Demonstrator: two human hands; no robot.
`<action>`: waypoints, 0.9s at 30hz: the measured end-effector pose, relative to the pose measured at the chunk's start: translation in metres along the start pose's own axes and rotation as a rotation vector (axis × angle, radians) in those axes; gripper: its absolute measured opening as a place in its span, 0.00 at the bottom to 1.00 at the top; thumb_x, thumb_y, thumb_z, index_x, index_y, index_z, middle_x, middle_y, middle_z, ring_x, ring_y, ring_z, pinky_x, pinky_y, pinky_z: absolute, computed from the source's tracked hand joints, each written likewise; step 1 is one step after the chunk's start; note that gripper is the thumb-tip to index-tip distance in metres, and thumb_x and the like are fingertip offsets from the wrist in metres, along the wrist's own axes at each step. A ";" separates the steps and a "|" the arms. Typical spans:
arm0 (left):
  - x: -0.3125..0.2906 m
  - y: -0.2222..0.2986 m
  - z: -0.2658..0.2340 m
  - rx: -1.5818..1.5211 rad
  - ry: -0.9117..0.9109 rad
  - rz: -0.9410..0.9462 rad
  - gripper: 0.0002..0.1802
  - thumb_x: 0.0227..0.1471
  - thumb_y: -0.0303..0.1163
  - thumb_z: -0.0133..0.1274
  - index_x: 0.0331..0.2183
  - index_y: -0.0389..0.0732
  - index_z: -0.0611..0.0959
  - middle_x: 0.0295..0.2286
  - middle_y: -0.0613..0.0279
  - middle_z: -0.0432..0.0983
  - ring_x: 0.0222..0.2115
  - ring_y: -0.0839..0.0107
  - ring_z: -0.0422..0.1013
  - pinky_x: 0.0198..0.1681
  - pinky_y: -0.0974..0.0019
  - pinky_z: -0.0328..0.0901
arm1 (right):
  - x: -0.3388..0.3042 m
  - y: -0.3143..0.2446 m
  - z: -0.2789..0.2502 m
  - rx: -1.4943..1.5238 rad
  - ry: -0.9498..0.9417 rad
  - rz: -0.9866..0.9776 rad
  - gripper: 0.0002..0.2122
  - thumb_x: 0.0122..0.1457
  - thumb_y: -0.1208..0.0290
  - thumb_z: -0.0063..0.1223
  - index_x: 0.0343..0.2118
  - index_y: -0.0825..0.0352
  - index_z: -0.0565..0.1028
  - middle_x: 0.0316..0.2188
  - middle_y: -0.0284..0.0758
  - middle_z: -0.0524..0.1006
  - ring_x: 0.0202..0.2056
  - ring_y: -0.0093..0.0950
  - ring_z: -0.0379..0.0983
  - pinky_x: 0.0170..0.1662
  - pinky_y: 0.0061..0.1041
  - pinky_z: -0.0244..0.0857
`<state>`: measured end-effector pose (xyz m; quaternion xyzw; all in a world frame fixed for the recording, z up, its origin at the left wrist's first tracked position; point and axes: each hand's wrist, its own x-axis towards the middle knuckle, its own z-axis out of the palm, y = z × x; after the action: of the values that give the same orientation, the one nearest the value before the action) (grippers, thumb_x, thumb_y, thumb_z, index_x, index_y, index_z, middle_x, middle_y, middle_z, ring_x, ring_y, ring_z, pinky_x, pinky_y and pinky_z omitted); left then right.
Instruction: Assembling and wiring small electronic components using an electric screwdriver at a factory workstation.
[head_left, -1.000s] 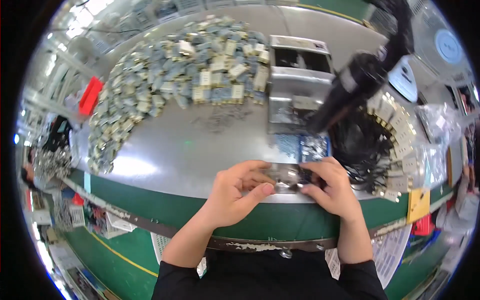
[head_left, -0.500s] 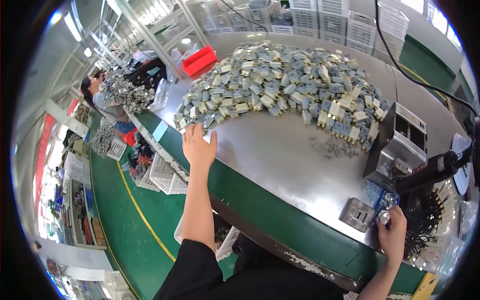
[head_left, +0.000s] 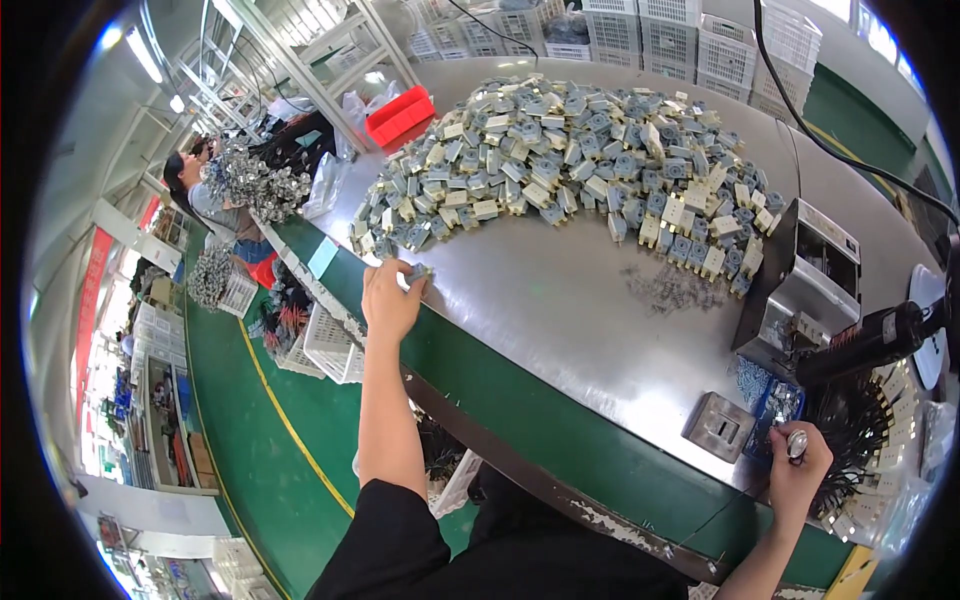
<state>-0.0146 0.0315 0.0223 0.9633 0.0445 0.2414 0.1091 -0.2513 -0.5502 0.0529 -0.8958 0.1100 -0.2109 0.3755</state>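
Left grip [head_left: 390,303] pinches a small grey part [head_left: 420,271] over the near edge of the counter [head_left: 490,305], just beside a heap of grey and cream parts [head_left: 560,150]; right grip [head_left: 803,468] is clasped around a shiny round-ended tool [head_left: 796,443], near a blue tray [head_left: 768,408] and a metal block [head_left: 718,426].
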 end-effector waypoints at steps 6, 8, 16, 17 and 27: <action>-0.012 0.051 -0.012 -0.404 -0.223 -0.106 0.22 0.46 0.27 0.71 0.43 0.36 0.80 0.38 0.56 0.81 0.37 0.62 0.77 0.44 0.59 0.72 | -0.012 0.008 -0.002 0.101 -0.003 -0.008 0.09 0.56 0.84 0.65 0.40 0.73 0.82 0.31 0.36 0.84 0.33 0.23 0.80 0.41 0.23 0.73; -0.032 0.104 -0.023 -0.599 -0.210 0.153 0.25 0.44 0.22 0.72 0.45 0.36 0.81 0.38 0.57 0.81 0.38 0.68 0.79 0.43 0.64 0.74 | -0.011 0.011 0.000 0.115 0.002 0.029 0.10 0.57 0.84 0.65 0.42 0.74 0.82 0.31 0.36 0.84 0.33 0.22 0.80 0.41 0.23 0.74; -0.060 0.266 -0.062 -1.002 -0.350 0.811 0.31 0.36 0.19 0.77 0.45 0.38 0.83 0.37 0.57 0.82 0.36 0.66 0.80 0.40 0.64 0.76 | -0.005 0.006 0.001 0.082 0.004 -0.034 0.10 0.47 0.88 0.58 0.33 0.71 0.83 0.28 0.41 0.83 0.32 0.32 0.83 0.38 0.27 0.73; -0.060 0.276 -0.063 -1.022 -0.358 0.824 0.31 0.36 0.19 0.77 0.45 0.38 0.83 0.37 0.57 0.82 0.36 0.66 0.80 0.40 0.64 0.76 | -0.004 0.006 0.003 0.097 0.024 -0.095 0.13 0.44 0.89 0.57 0.34 0.71 0.83 0.29 0.40 0.84 0.32 0.34 0.83 0.38 0.27 0.73; -0.075 0.347 -0.045 -1.100 -0.565 0.860 0.25 0.38 0.21 0.76 0.42 0.39 0.86 0.34 0.59 0.82 0.34 0.67 0.79 0.35 0.66 0.74 | -0.001 0.007 -0.009 0.084 0.026 -0.122 0.06 0.54 0.85 0.64 0.35 0.73 0.83 0.31 0.40 0.87 0.32 0.29 0.86 0.37 0.23 0.76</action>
<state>-0.0907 -0.3075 0.1068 0.7274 -0.4924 -0.0063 0.4779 -0.2568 -0.5602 0.0535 -0.8815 0.0510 -0.2495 0.3977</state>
